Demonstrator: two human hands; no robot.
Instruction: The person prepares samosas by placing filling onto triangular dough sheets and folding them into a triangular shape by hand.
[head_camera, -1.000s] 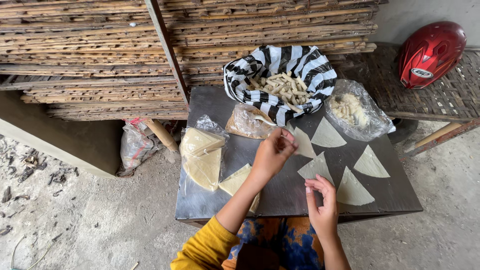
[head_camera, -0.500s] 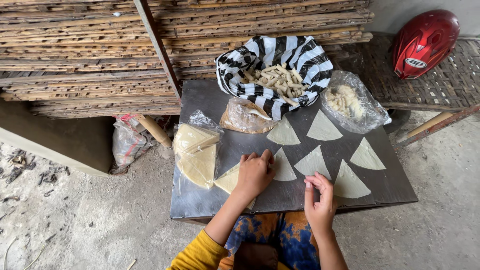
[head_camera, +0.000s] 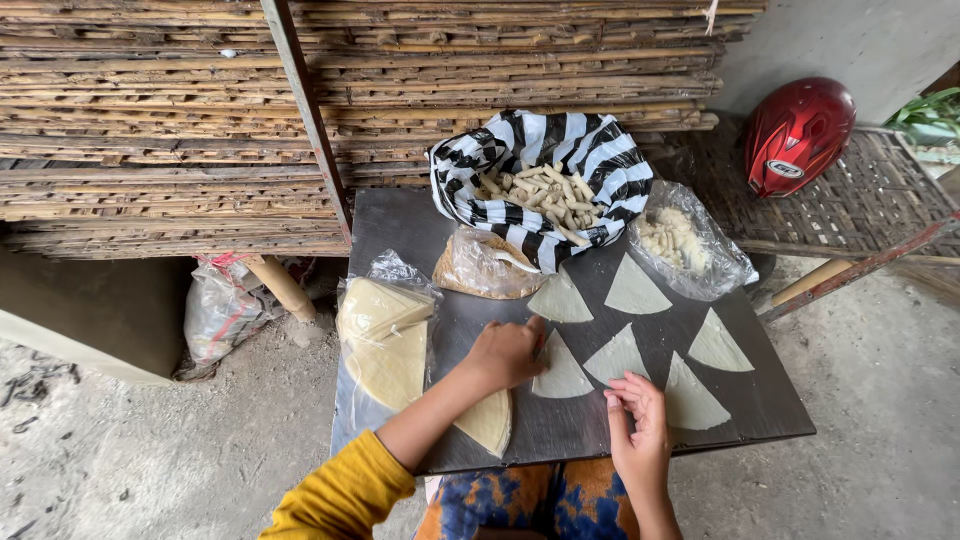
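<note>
I see left hand (head_camera: 508, 352) resting on a wedge-shaped wrapper (head_camera: 560, 372) mid-board (head_camera: 770, 405), fingers curled loosely together, wrapper poking out at their 3 o'clock. Right hand (head_camera: 640, 432) sits at 5 o'clock of that wrapper, fingertips (head_camera: 618, 386) bunched, touching the next wedge (head_camera: 618, 356); can't tell if they're pinching it.

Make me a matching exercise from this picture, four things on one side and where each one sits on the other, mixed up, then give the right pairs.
Things:
1. red helmet
2. striped bag of rolled sticks
3. left hand
4. stack of pale wrappers in clear plastic

Places:
A. at the board's left edge
B. on the woven rack to the right of the board
C. at the board's far edge, in the middle
D. resting on a triangular wrapper near the board's middle

Pairs: 1-B, 2-C, 3-D, 4-A
</note>
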